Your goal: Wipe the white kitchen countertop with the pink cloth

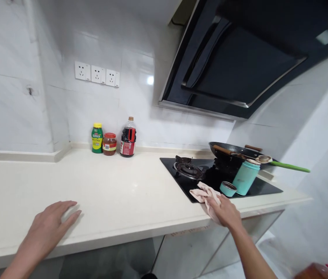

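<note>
My right hand (225, 211) grips a crumpled pale pink cloth (206, 193) at the front left corner of the black gas hob (178, 174). Part of the cloth lies on the glass and part hangs toward the counter's front edge. Just beyond that hand stand a turquoise thermos (247, 178) and its turquoise cup-shaped lid (228, 189), both on the hob. Over at the left, my left hand (50, 224) is above the pale countertop (108, 193) near its front edge, fingers apart and holding nothing.
A wok (233, 149) sits on the far burner, with a green-handled utensil (289, 166) sticking out to the right. Against the wall stand a green bottle (97, 139), a red-lidded jar (109, 145) and a dark sauce bottle (128, 139). The black range hood (239, 66) overhangs the hob.
</note>
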The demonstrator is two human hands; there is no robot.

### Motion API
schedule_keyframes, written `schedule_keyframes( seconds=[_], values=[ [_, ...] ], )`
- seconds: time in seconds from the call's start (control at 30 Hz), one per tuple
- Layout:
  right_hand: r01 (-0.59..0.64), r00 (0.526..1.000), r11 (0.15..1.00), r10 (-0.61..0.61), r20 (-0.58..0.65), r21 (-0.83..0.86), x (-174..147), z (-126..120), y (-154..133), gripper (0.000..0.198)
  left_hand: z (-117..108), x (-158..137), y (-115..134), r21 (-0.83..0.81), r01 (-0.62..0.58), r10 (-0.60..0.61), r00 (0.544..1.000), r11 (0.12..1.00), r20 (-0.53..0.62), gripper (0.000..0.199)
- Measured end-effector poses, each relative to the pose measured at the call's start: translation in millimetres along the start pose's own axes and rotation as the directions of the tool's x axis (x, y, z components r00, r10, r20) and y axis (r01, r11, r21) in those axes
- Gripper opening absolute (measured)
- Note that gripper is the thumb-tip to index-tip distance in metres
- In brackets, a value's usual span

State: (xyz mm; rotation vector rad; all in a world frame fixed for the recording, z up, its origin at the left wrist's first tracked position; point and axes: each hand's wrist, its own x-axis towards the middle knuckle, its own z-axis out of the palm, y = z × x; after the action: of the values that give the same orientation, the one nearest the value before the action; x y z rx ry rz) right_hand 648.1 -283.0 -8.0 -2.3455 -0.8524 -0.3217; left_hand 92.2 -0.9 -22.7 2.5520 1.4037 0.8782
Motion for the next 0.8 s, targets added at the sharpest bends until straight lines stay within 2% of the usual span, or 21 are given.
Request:
schedule_keyframes(
  seconds=[0.13, 0.27, 0.4, 0.47, 0.57, 0.63, 0.7, 0.77, 0.8],
  values=[
    [0.074, 0.997, 0.995, -0.075, -0.018, -0.073, -25, 23, -25, 0.055, 0, 0, 3, 0.022, -0.010, 0.010, 1.000, 1.000, -0.002, 0.057],
    [0.267, 0.963, 0.963, -0.267, -0.033, -0.026, -80, 40, -92, 0.046, 3, 0, 1, 0.033, -0.028, 0.028, 0.999, 0.999, -0.020, 0.056],
    [0.497, 0.866, 0.863, -0.500, 0.005, 0.085, -145, 60, -184, 0.039, 5, 0, -3, 0.043, -0.031, 0.031, 0.999, 0.999, -0.011, 0.054],
    [0.574, 0.813, 0.807, -0.582, 0.023, 0.140, -174, 68, -230, 0.040, 5, 0, -4, 0.041, -0.032, 0.033, 0.999, 0.999, -0.012, 0.053],
    [0.689, 0.687, 0.665, -0.726, 0.034, 0.288, -206, 76, -283, 0.044, 4, 1, -3, 0.037, -0.034, 0.034, 0.999, 0.999, -0.012, 0.054],
    [0.740, 0.604, 0.566, -0.797, 0.014, 0.363, -218, 77, -301, 0.050, 3, 0, -1, 0.037, -0.026, 0.027, 1.000, 0.999, -0.010, 0.055],
    [0.765, 0.543, 0.498, -0.840, 0.005, 0.408, -219, 75, -303, 0.052, 2, -1, 2, 0.035, -0.019, 0.019, 1.000, 0.999, -0.011, 0.055],
    [0.770, 0.509, 0.468, -0.860, 0.024, 0.434, -211, 71, -290, 0.051, 1, -3, 5, 0.029, -0.017, 0.017, 1.000, 0.999, -0.022, 0.056],
    [0.767, 0.511, 0.476, -0.859, 0.039, 0.430, -204, 69, -278, 0.051, 0, -4, 6, 0.026, -0.012, 0.013, 1.000, 1.000, -0.028, 0.056]
  ],
)
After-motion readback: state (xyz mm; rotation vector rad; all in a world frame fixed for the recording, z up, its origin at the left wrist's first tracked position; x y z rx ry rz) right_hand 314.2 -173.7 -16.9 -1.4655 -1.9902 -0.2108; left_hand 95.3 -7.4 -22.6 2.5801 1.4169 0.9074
